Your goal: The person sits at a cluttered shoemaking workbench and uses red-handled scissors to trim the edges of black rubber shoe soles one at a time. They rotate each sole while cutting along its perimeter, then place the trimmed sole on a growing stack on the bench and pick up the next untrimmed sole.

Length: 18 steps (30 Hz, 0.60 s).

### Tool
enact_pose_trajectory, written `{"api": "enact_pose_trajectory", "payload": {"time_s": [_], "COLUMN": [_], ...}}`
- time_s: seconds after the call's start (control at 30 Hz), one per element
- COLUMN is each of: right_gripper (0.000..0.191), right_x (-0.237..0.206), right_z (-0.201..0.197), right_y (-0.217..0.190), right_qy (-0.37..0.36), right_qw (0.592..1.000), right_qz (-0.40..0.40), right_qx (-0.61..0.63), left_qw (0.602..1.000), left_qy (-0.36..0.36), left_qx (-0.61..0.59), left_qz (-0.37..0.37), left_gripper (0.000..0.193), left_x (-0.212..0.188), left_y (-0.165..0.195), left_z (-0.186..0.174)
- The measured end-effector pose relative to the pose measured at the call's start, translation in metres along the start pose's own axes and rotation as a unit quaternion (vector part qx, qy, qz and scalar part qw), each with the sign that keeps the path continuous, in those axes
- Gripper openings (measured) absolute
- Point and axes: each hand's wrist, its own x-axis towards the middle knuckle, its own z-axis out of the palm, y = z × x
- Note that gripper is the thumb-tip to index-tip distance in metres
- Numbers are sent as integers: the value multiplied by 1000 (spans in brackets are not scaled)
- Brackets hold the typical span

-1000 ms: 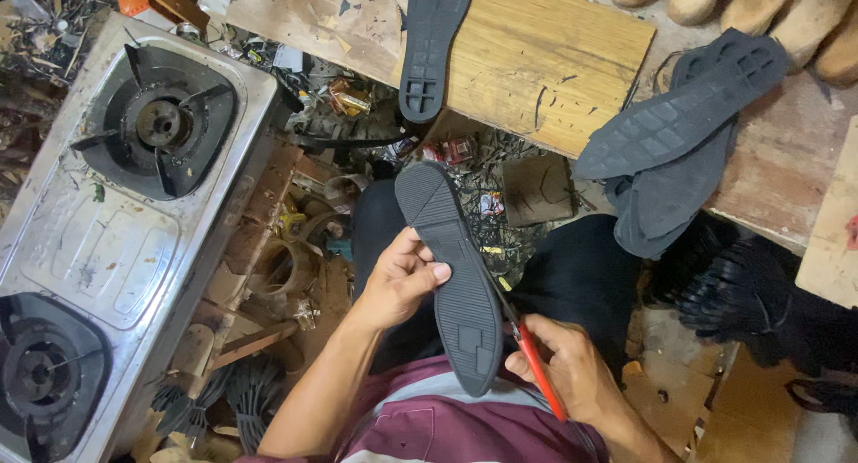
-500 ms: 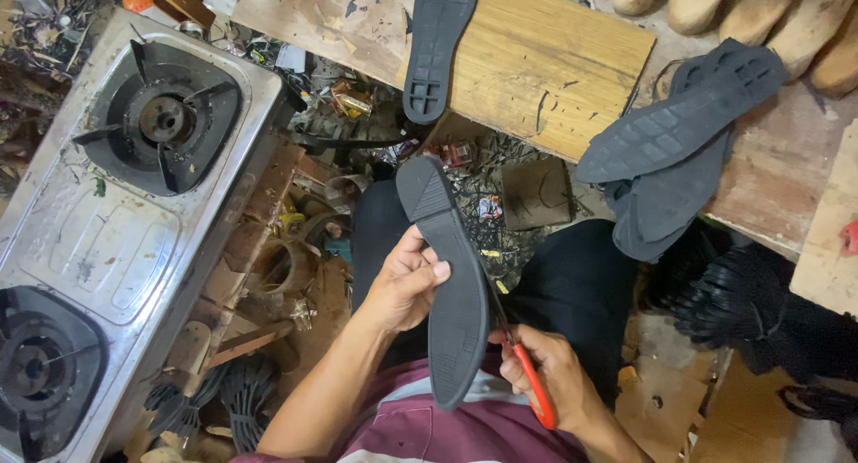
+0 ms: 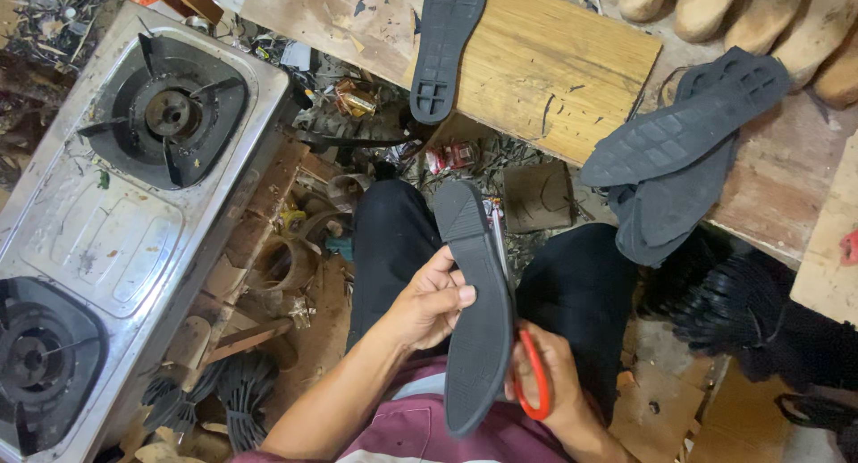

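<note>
My left hand (image 3: pixel 431 298) grips a long black rubber shoe sole (image 3: pixel 476 311) by its left edge, holding it over my lap with its toe pointing away from me. Just right of the sole, my right hand (image 3: pixel 559 383) is closed on red-handled scissors (image 3: pixel 534 374), whose blades run up along the sole's right edge. Part of my right hand is hidden behind the sole.
A steel two-burner gas stove (image 3: pixel 116 222) stands at the left. A wooden board (image 3: pixel 554 70) ahead carries another black sole (image 3: pixel 447 43). More dark soles (image 3: pixel 679 150) are stacked at the right, wooden shoe lasts (image 3: pixel 751 7) lie top right, and scraps litter the floor.
The sole has turned more upright and come closer to me. My right hand with the scissors has shifted along its right edge.
</note>
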Motion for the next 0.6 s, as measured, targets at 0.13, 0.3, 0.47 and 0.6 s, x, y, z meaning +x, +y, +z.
{"api": "enact_pose_trajectory", "payload": {"time_s": [0.13,0.3,0.47,0.6], "right_gripper": [29,24,30,32], "right_x": [-3,-2,8,17], "right_z": [-13,-13,-8,-7], "right_y": [-8,-23,-39,-55], "right_qy": [-53,18,57,86], "right_qw": [990,982,964,966], "right_qz": [-126,-107,-156,-113], "right_qx": [45,-158,-209,-216], "left_qw": [998,987,962,954], "left_qy": [36,7,111,89], "left_qx": [50,126,159,176], "left_qz": [9,103,192,225], "left_gripper": [57,44,37,44], "left_x": [3,10,22,18], "left_y": [2,22,48,49], "left_z": [-2,1,7,9]}}
